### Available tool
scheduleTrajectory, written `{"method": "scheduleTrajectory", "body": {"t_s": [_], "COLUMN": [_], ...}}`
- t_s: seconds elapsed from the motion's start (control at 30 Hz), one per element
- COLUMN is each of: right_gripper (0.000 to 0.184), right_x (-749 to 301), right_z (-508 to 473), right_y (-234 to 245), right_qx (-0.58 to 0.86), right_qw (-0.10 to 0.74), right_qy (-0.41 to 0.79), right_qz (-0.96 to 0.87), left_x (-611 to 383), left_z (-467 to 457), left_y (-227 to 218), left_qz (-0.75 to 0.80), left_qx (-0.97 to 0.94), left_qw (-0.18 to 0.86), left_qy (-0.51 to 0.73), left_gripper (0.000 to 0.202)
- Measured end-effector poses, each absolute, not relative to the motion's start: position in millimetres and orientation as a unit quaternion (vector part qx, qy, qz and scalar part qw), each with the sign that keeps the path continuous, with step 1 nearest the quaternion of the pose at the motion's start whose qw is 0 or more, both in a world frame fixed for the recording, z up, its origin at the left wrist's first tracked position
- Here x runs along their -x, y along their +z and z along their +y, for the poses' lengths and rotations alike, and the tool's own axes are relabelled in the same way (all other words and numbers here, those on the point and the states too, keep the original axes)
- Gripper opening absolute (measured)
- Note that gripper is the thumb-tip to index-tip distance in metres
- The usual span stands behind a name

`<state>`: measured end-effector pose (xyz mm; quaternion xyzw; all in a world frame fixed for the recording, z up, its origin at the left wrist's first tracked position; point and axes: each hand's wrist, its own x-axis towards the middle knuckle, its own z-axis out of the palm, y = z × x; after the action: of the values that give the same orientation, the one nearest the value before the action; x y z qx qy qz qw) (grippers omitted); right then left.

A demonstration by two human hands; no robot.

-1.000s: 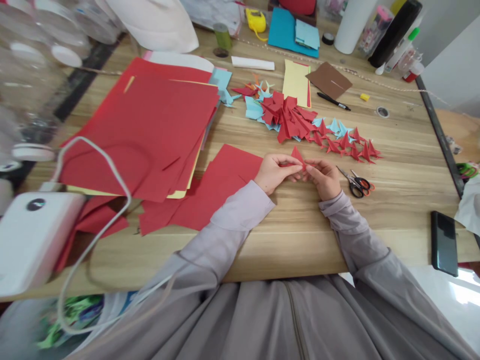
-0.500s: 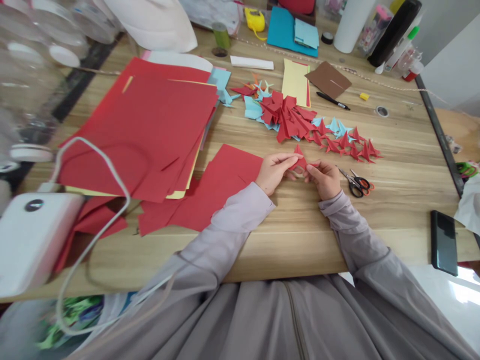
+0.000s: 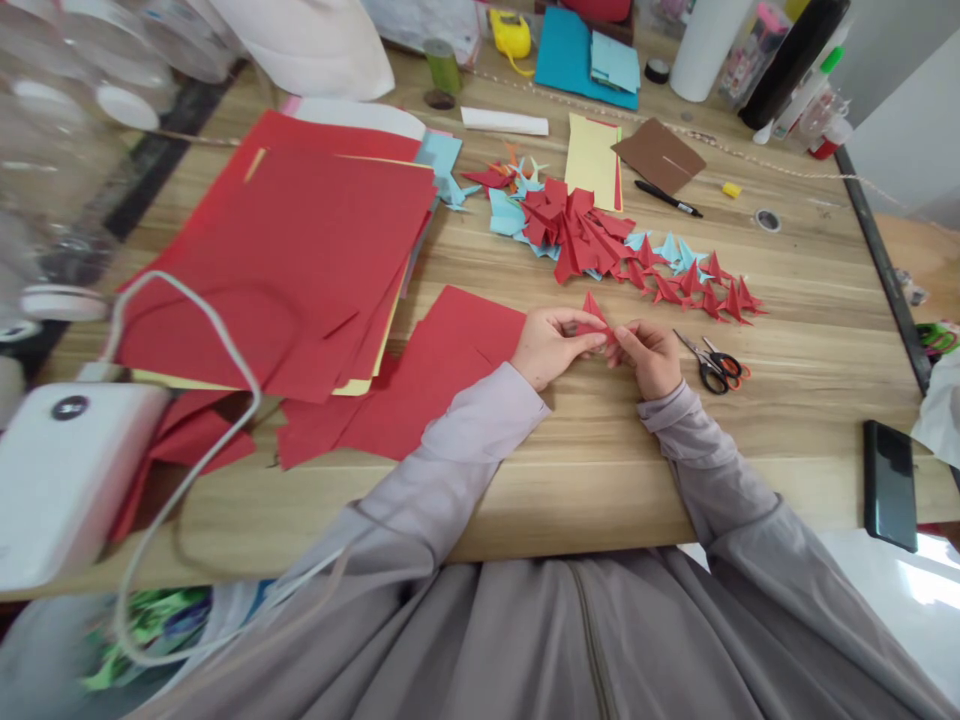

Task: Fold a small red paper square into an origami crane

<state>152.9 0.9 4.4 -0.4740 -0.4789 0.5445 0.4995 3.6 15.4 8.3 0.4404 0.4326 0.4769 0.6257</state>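
Between my hands, above the wooden table (image 3: pixel 600 450), is a small folded piece of red paper (image 3: pixel 592 306) with one point standing up. My left hand (image 3: pixel 551 345) pinches its left side between thumb and fingers. The fingers of my right hand (image 3: pixel 646 352) are closed on its right edge; they hide part of the folds. Just beyond my hands lies a pile of folded red paper pieces (image 3: pixel 574 225), partly over light blue ones. A row of small red paper cranes (image 3: pixel 690 285) runs to the right of it. Scissors (image 3: pixel 712 365) rest right of my right hand.
Left of my hands are loose red sheets (image 3: pixel 450 370) and a large stack of red paper (image 3: pixel 285 260). A white power bank (image 3: pixel 75 480) trails a cable near the left edge. A pen (image 3: pixel 667 199) lies beyond the cranes, and a phone (image 3: pixel 889 485) at the right.
The red paper has turned in my fingers: the opening at its lower side no longer shows, and its point looks taller. My left fingers have shifted over it; both arms stay in place.
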Motion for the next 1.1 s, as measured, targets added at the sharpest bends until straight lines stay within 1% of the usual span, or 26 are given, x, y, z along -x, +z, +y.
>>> {"method": "scheduleTrajectory", "body": {"t_s": [0.3,0.57,0.7,0.8,0.9,1.0,1.1], "right_gripper": [0.043,0.041,0.044,0.046,0.041,0.033,0.033], "right_x": [-152.7,-152.7,-153.2,-154.2,-154.4,-153.5,-152.8], "right_z": [2.5,2.6,3.4,5.3,5.9,4.5,3.1], "right_y": [1.2,-0.9,-2.8,-1.8,0.9,2.8,2.6], "right_qx": [0.457,0.48,0.482,0.472,0.455,0.466,0.489], "right_qw": [0.508,0.527,0.528,0.548,0.565,0.571,0.562], "right_qy": [0.58,0.545,0.559,0.563,0.563,0.536,0.497], "right_qz": [-0.443,-0.441,-0.42,-0.4,-0.395,-0.413,-0.444], "left_x": [-3.5,-2.9,-2.7,-2.1,-1.5,-1.1,-1.3], "left_z": [17.1,17.0,16.6,17.2,18.5,19.1,18.7], "left_y": [3.6,6.2,7.5,7.5,6.6,5.9,6.0], "left_qz": [0.453,0.436,0.426,0.429,0.431,0.427,0.426], "left_qx": [-0.448,-0.441,-0.441,-0.439,-0.434,-0.435,-0.444], "left_qw": [0.605,0.626,0.635,0.631,0.625,0.624,0.618], "left_qy": [0.478,0.474,0.47,0.474,0.485,0.489,0.489], "left_gripper": [0.025,0.027,0.028,0.028,0.027,0.026,0.025]}}
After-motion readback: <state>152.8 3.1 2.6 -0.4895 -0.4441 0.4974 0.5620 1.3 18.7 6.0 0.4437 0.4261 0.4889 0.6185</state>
